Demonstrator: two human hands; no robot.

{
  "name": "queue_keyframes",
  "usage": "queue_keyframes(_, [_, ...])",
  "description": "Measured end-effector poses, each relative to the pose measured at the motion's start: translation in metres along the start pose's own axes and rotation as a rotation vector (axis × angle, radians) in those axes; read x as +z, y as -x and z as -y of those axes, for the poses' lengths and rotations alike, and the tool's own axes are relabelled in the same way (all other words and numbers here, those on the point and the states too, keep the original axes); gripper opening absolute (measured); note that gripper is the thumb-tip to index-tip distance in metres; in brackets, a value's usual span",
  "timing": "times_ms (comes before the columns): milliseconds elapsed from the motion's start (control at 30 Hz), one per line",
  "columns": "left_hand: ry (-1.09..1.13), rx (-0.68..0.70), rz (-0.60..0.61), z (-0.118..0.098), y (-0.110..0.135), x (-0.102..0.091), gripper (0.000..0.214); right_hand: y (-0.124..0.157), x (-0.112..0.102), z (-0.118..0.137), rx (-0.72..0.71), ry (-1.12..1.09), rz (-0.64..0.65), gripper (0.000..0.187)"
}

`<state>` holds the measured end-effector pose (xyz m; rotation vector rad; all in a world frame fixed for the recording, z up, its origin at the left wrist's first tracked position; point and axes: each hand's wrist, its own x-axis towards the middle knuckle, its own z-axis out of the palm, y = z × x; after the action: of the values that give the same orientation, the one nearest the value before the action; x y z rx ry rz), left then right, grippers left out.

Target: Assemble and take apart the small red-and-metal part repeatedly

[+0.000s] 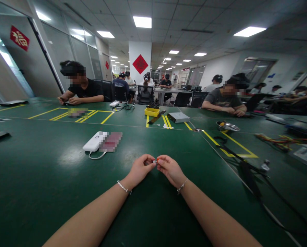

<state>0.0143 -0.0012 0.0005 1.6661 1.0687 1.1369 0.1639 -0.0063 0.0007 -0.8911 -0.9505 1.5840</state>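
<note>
My left hand (142,167) and my right hand (170,168) meet over the green table (91,188), thumbs and forefingers pinched. Between the fingertips is a small piece (155,161) with a whitish part at the left and a bit of orange-red at the right. It is too small and too covered by fingers to name. Both hands are closed on it, the left on the pale end and the right on the orange-red end.
Left of my hands lie a white power bank (95,141) with a short cable and a blurred-out flat object (111,141). Further back are a yellow tray (151,112) and a grey box (178,117). Black straps (248,175) and a metal dish (227,126) lie rightward. Two people sit opposite.
</note>
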Motion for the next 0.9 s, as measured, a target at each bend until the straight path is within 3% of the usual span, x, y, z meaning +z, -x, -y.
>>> queue_keyframes(200, [-0.196, 0.06, -0.065, -0.0008, 0.0021, 0.0003, 0.014, -0.002, 0.0032, -0.0073, -0.073, 0.113, -0.077, 0.02])
queue_keyframes(500, [-0.405, 0.099, -0.166, -0.0016, 0.0025, -0.0012, 0.01, 0.0005, 0.006, -0.0084, -0.08, 0.23, -0.11, 0.036])
queue_keyframes(900, [-0.446, 0.119, -0.146, -0.0006, 0.0019, -0.0015, 0.011, 0.0019, 0.0067, -0.0051, -0.062, 0.226, -0.093, 0.035])
